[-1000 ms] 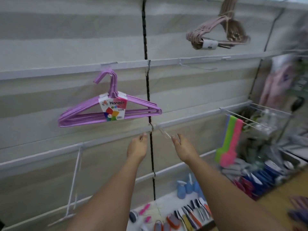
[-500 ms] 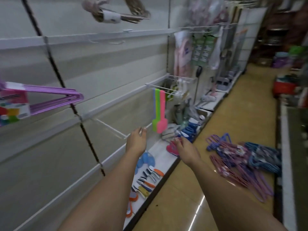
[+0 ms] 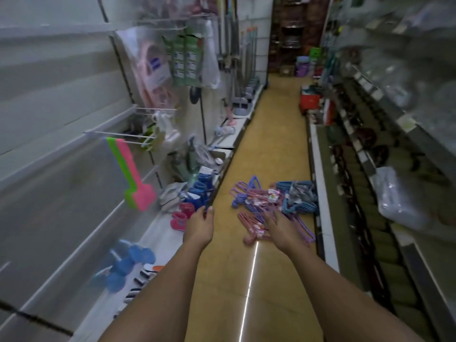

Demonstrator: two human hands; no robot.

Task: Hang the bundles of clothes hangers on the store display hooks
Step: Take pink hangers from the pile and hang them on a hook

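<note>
Both forearms stretch forward and down the aisle, side by side and apart. The left hand (image 3: 199,227) hangs palm down over the edge where the floor (image 3: 269,134) meets the low shelf, fingers loosely drooping and grasping nothing. The right hand (image 3: 280,227) reaches a little further toward the right, palm down, fingers spread and relaxed, also empty; its fingertips overlap the near edge of the heap in this view, but whether they touch it I cannot tell.

The pile of hanger bundles (image 3: 274,203) lies on the floor just ahead of the hands and somewhat to the right, against the foot of the right-hand shelving. The right hand is clearly the nearer one; the left is well off to the pile's left. The bundles are tangled, pink ones nearest the right hand, purple and blue ones beyond. The nearest pink bundle seems to lie with its long axis slanting away from the right hand toward the left, though blur makes this uncertain.

By my judgement the next move is a pickup, so the right hand needs to go down and slightly forward onto that pink bundle.

To the left of the left hand, higher up on the wall, bare display hooks (image 3: 118,134) stick out above a pink and green paddle-shaped item (image 3: 133,178).
</note>
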